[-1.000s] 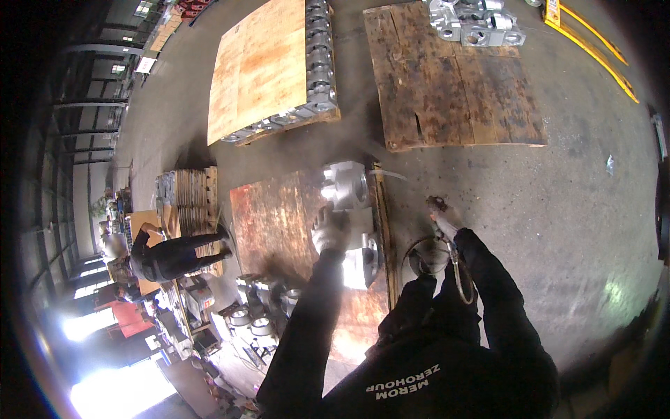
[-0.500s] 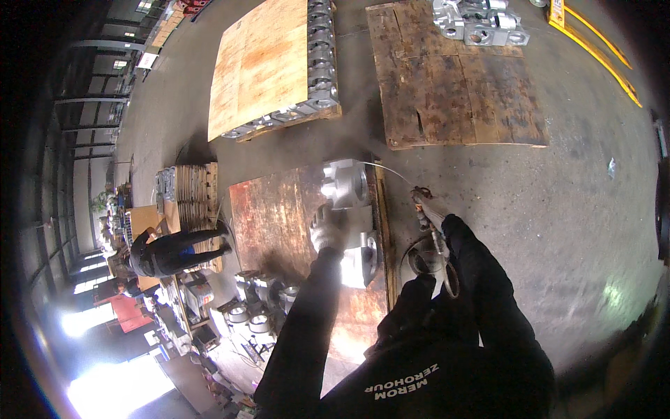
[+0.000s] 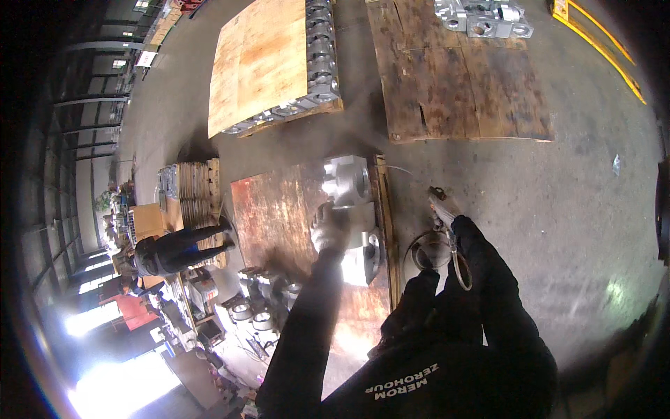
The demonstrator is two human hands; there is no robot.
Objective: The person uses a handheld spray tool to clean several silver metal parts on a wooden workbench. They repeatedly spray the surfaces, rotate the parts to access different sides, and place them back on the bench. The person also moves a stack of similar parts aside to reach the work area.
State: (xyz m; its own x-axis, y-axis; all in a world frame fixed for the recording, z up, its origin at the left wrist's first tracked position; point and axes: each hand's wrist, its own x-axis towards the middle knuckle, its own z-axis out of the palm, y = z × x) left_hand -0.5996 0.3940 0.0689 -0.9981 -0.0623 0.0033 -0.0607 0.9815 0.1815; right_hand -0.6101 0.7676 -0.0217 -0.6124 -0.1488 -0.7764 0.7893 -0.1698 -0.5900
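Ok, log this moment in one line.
left hand: on metal casting | right hand: holding handheld tool | casting: on stained wooden board

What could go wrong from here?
1. The silver metal casting sits near the right edge of the worn wooden board; a hard shove by the left hand might send it over.
2. The looped hose hangs below the right hand, close to the legs, so it could snag.

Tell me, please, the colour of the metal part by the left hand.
The metal part by the left hand is silver-grey, clearest in the head view.
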